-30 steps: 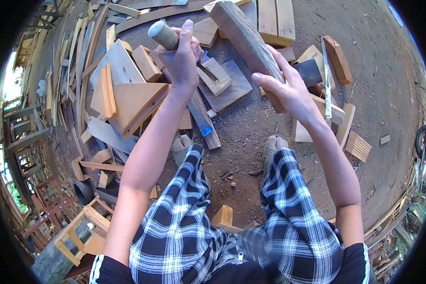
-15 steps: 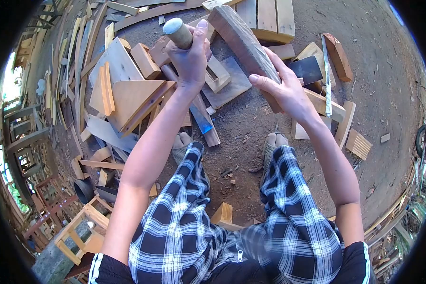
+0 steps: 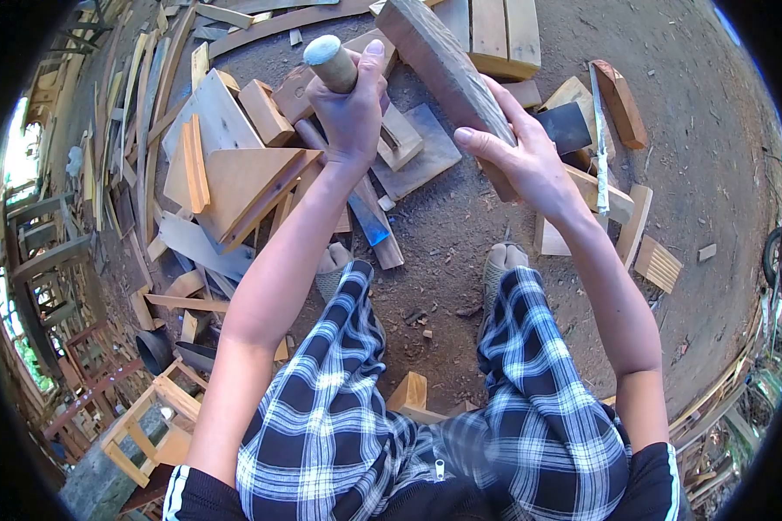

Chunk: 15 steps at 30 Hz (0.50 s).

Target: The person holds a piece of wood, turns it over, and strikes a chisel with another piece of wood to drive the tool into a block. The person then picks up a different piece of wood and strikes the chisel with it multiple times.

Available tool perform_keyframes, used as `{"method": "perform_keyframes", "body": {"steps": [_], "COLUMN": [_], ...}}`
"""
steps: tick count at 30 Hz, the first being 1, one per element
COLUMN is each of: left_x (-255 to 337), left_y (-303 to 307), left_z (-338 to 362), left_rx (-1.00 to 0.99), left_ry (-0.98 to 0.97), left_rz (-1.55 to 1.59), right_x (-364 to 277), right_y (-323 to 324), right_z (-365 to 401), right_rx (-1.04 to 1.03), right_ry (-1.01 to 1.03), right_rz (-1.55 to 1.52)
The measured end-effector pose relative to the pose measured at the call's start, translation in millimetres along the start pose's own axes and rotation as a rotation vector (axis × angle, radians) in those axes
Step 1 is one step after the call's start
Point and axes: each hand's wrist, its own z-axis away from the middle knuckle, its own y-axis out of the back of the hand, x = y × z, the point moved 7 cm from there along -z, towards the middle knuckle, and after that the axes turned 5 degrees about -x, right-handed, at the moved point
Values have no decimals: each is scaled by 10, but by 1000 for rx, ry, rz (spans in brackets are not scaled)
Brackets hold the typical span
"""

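Observation:
My left hand [image 3: 349, 108] is wrapped round a cylindrical handle [image 3: 332, 62], its pale round end pointing up beside my thumb. What the handle belongs to is hidden behind the fist. In my right hand [image 3: 530, 156] is a thick, rough wooden block [image 3: 452, 78], held by its lower part and slanting up to the left. The thumb lies across its near face and the fingers are on the far side. Under the hands, a flat grey board [image 3: 421, 161] and a small wooden frame [image 3: 401, 143] lie on the dirt.
Angled wooden pieces [image 3: 252, 182] are piled at the left, with long strips [image 3: 148, 95] beyond. A blue-marked bar [image 3: 378, 230] lies near my left foot. At the right are a dark blade-like piece [image 3: 565, 128], a thin whitish strip [image 3: 599, 139] and a reddish block [image 3: 621, 104].
The wooden block in my right hand has shifted slightly up and to the left. My left hand has moved a little to the right with the handle.

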Motion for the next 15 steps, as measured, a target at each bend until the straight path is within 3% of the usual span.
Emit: {"method": "perform_keyframes", "body": {"steps": [15], "left_x": [-18], "left_y": [10], "left_z": [0], "left_rx": [2], "left_ry": [-11], "left_rz": [32], "right_x": [-12], "right_y": [-18], "right_z": [58], "right_rx": [-10], "right_ry": [-22], "right_rz": [-16]}}
